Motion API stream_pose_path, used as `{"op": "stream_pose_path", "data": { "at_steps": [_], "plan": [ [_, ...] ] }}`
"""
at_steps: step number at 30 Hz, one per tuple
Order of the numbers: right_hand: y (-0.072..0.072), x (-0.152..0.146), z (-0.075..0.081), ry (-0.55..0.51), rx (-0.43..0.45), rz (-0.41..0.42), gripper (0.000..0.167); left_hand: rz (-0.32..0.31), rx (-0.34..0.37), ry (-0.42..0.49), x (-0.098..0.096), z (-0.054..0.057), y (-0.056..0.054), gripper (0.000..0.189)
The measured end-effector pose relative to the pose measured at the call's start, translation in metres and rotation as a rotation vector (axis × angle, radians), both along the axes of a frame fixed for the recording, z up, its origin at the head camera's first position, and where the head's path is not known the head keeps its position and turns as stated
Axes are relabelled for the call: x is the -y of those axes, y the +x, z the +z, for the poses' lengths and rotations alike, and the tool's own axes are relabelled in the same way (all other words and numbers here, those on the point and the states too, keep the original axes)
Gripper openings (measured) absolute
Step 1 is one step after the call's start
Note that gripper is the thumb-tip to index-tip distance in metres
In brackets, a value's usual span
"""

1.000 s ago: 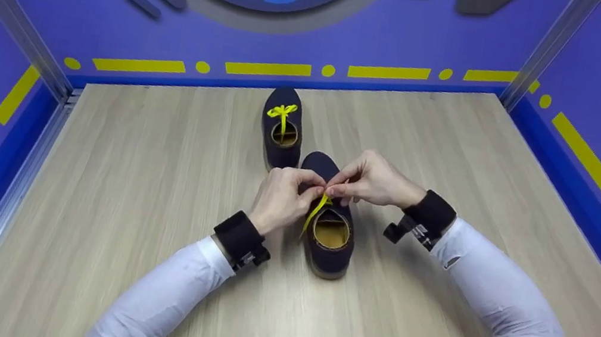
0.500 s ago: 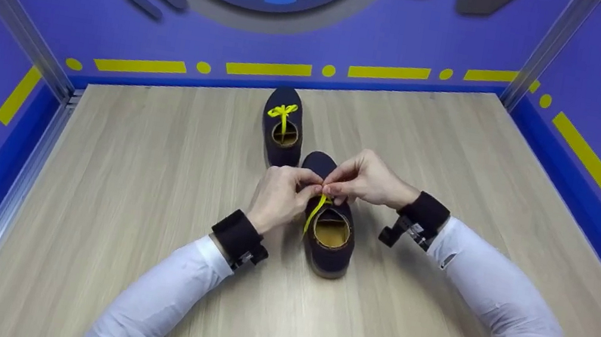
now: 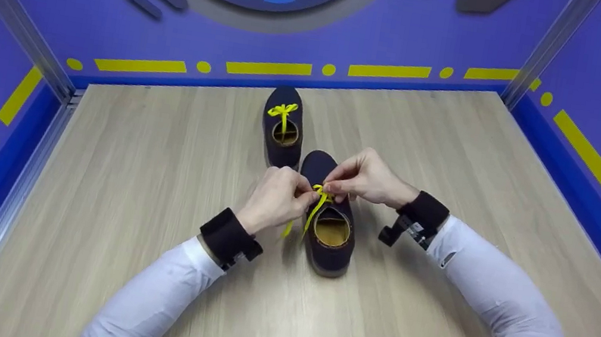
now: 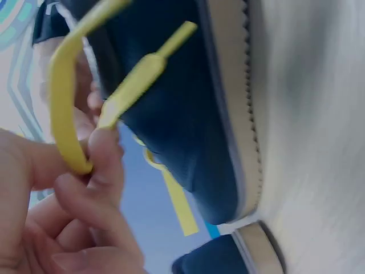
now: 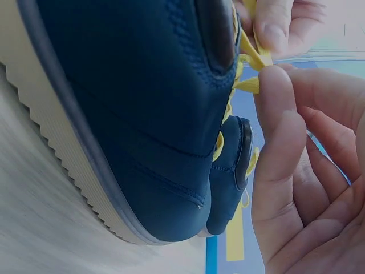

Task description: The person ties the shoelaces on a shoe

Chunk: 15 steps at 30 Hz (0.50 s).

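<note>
A dark blue shoe [image 3: 328, 262] with a tan sole stands on the table, toe pointing away from me. Its yellow shoelace [image 3: 313, 216] rises from the front of the opening, with loose strands hanging to the left. My left hand [image 3: 275, 197] is left of the shoe; thumb and index finger pinch the lace [image 4: 64, 108], which bends in a loop above them. From the right, my right hand [image 3: 371, 180] pinches the lace [image 5: 251, 84] close to the shoe between thumb and index finger. The exact crossing of the strands is partly hidden by the fingertips.
A matching shoe [image 3: 280, 156] with its yellow lace tied in a bow [image 3: 283, 110] stands further back, slightly left, close to the near shoe's toe. The wood-grain table [image 3: 155, 170] is bounded by blue-purple panels [image 3: 394, 32] at the back and sides.
My left hand has drawn a little left and toward me, apart from the right fingertips. More of the lace shows between the hands, and a second strand hangs below the left hand.
</note>
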State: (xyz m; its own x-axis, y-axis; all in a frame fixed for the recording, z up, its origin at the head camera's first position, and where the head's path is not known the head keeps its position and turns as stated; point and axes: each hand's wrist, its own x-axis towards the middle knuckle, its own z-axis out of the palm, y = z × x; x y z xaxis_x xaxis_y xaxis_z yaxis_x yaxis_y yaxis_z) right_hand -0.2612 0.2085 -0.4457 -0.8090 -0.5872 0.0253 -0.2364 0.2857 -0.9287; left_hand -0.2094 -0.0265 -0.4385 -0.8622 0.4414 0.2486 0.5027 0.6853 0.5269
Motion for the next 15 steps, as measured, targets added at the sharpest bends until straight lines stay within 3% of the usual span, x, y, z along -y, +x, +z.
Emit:
{"op": "stream_pose_path", "data": {
  "at_steps": [5,11,15],
  "plan": [
    [0.000,0.000,0.000,0.008,-0.015,0.009,0.009,-0.067,0.131,0.054,-0.001,0.008,0.008,0.018],
    [-0.001,-0.001,0.000,0.018,-0.029,0.023,0.008,-0.144,0.311,0.276,-0.007,0.009,0.010,0.017],
    [-0.002,-0.002,0.000,0.020,-0.055,0.029,0.005,-0.134,0.398,0.401,-0.016,0.006,0.012,0.012]
  ]
}}
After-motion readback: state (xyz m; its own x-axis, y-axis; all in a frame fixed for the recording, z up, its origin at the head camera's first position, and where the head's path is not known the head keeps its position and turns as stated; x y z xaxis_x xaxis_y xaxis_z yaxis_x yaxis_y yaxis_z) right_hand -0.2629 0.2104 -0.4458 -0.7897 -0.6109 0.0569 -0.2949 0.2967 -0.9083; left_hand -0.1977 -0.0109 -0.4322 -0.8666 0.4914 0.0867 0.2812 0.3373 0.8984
